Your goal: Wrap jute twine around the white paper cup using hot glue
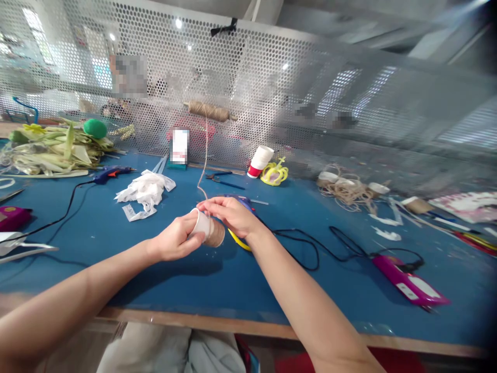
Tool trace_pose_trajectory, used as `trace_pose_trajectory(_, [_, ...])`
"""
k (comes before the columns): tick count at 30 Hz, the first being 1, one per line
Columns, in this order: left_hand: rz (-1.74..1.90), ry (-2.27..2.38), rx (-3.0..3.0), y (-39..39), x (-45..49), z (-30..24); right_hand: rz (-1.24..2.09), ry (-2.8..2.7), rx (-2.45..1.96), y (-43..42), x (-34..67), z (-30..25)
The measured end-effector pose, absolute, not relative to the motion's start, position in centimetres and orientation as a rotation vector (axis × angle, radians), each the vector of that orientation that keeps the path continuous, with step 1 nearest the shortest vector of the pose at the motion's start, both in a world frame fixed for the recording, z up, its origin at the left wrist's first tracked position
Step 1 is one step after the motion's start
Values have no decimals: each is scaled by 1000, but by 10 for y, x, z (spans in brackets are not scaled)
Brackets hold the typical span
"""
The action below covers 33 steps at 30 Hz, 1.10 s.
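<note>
My left hand is closed around a white paper cup that lies tilted, its open rim toward upper left. Brown twine is wound over the cup's lower part. At the cup's upper side, my right hand pinches the loose strand of twine with thumb and fingers. That strand runs up to a twine spool mounted on a rod against the perforated screen. Just behind my right hand lies a blue glue gun, mostly covered by it.
Crumpled white plastic, pliers and another glue gun lie behind my hands. Stacked paper cups stand near the perforated screen. A black cable and purple power strip are right; corn husks pile up left.
</note>
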<state>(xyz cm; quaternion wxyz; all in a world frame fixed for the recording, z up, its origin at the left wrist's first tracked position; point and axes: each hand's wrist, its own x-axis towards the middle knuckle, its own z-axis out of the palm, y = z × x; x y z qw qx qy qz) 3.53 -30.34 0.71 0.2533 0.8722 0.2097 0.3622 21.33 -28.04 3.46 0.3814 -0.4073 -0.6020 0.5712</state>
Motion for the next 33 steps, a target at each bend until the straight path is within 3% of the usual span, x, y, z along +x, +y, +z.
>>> trace_pose_trajectory(11, [890,769,1687,-300,37,3,1266,-1332,-958,-299,216,55])
trace_pose_trajectory(33, [980,658,2026,-312,34,16,1142,-1487,-1123,-295,212,41])
